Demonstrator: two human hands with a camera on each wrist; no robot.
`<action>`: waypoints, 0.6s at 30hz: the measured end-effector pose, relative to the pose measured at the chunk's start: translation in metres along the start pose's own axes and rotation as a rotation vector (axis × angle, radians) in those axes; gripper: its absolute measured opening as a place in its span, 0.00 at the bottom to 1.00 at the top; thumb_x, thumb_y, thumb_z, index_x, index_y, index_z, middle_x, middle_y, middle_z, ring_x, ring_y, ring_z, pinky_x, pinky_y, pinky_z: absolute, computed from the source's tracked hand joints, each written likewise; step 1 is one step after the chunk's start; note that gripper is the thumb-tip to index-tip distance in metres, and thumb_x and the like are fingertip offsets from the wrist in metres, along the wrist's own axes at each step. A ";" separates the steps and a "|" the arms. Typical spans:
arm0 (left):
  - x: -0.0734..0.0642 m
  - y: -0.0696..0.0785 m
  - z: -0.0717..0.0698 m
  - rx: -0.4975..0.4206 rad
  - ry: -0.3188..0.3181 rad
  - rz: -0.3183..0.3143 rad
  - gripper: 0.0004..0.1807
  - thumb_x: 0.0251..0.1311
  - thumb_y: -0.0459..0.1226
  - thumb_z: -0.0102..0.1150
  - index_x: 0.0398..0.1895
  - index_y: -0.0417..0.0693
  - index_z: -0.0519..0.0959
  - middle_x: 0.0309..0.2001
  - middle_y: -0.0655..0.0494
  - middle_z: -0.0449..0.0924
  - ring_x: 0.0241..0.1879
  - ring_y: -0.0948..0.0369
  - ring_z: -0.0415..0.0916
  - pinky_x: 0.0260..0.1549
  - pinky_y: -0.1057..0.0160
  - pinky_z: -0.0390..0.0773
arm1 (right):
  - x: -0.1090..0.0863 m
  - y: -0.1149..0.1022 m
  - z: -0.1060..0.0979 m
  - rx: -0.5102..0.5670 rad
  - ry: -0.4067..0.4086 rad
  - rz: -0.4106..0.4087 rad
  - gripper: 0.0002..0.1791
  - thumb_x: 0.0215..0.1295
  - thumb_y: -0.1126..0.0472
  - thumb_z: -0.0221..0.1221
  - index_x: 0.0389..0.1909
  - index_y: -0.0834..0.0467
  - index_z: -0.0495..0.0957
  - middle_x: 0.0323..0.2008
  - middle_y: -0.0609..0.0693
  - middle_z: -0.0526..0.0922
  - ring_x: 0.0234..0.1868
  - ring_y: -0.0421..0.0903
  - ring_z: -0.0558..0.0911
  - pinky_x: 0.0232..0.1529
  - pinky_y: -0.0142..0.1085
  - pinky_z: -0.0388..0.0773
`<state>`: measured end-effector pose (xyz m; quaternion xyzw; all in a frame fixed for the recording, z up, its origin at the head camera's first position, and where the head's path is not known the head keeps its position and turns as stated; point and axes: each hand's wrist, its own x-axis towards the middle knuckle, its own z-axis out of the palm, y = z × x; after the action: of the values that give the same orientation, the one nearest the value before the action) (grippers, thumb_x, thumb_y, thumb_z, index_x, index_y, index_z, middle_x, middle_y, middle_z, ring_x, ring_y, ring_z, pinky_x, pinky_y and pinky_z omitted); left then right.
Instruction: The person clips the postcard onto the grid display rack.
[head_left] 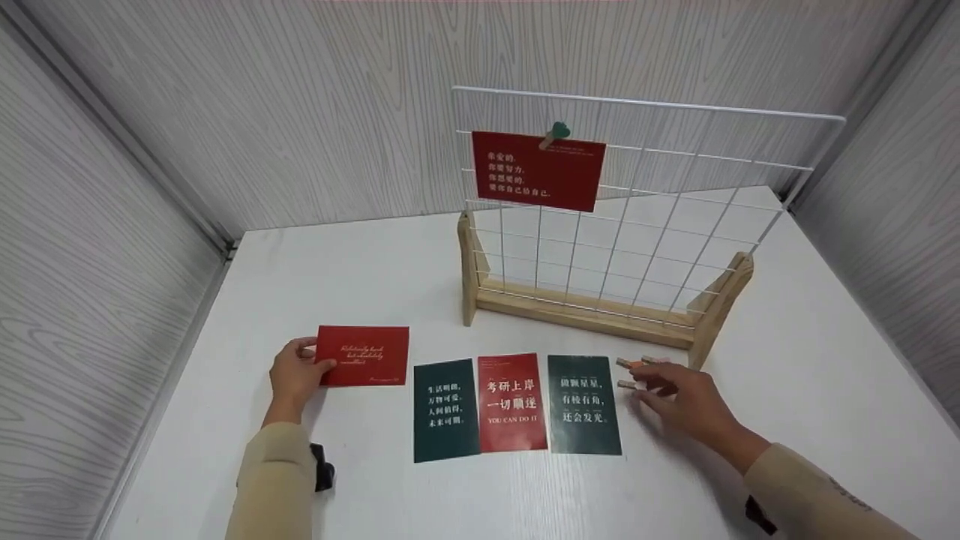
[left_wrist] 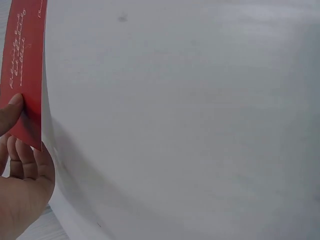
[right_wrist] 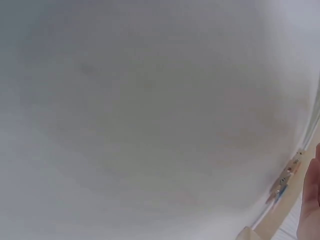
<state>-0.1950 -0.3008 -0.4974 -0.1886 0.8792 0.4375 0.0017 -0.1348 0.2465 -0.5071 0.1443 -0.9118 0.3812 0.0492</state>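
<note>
At the left, my left hand (head_left: 295, 379) pinches the left edge of a red card (head_left: 375, 355) with white script, thumb on top and fingers behind. In the left wrist view the same card (left_wrist: 25, 60) stands tilted off the table by its held end, and the thumb (left_wrist: 12, 111) presses its face. My right hand (head_left: 686, 397) reaches low over several small wooden clothespins (head_left: 626, 384), its thumb and forefinger spread right beside them. The clothespins (right_wrist: 285, 180) lie in a group on the table in the right wrist view, with orange and blue bits showing.
A white wire grid (head_left: 645, 187) stands in a wooden base (head_left: 585, 311). A red card (head_left: 536, 180) hangs on it from a clothespin with a green top (head_left: 559, 132). Two dark green cards (head_left: 445, 442) and a red one (head_left: 513, 439) lie in a row on the white table (head_left: 360, 465).
</note>
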 end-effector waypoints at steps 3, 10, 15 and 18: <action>0.001 0.001 -0.003 -0.047 0.014 -0.009 0.27 0.62 0.30 0.59 0.64 0.34 0.64 0.51 0.38 0.68 0.53 0.47 0.67 0.51 0.53 0.72 | 0.004 -0.003 -0.003 0.013 0.008 -0.006 0.20 0.52 0.68 0.69 0.48 0.56 0.83 0.43 0.47 0.84 0.36 0.41 0.82 0.36 0.34 0.81; 0.004 0.004 -0.012 -0.219 0.007 -0.045 0.28 0.65 0.32 0.56 0.67 0.41 0.63 0.57 0.39 0.70 0.54 0.51 0.71 0.50 0.61 0.75 | 0.012 -0.007 -0.009 0.021 0.045 -0.046 0.16 0.52 0.66 0.70 0.44 0.54 0.84 0.39 0.43 0.84 0.35 0.39 0.82 0.34 0.32 0.81; 0.003 0.008 -0.018 -0.357 -0.008 -0.096 0.29 0.66 0.33 0.55 0.69 0.46 0.61 0.60 0.41 0.69 0.50 0.57 0.74 0.41 0.71 0.77 | 0.018 -0.013 -0.014 0.051 0.074 -0.083 0.16 0.52 0.66 0.70 0.43 0.57 0.84 0.37 0.43 0.85 0.34 0.39 0.82 0.33 0.32 0.81; 0.001 0.013 -0.021 -0.441 -0.013 -0.113 0.29 0.66 0.34 0.55 0.70 0.48 0.60 0.61 0.42 0.67 0.51 0.58 0.73 0.43 0.70 0.77 | 0.023 -0.017 -0.017 0.092 0.088 -0.101 0.16 0.51 0.68 0.70 0.43 0.59 0.84 0.37 0.44 0.84 0.32 0.39 0.82 0.33 0.33 0.81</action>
<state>-0.1973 -0.3101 -0.4750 -0.2304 0.7504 0.6195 -0.0092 -0.1516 0.2422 -0.4784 0.1752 -0.8819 0.4257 0.1016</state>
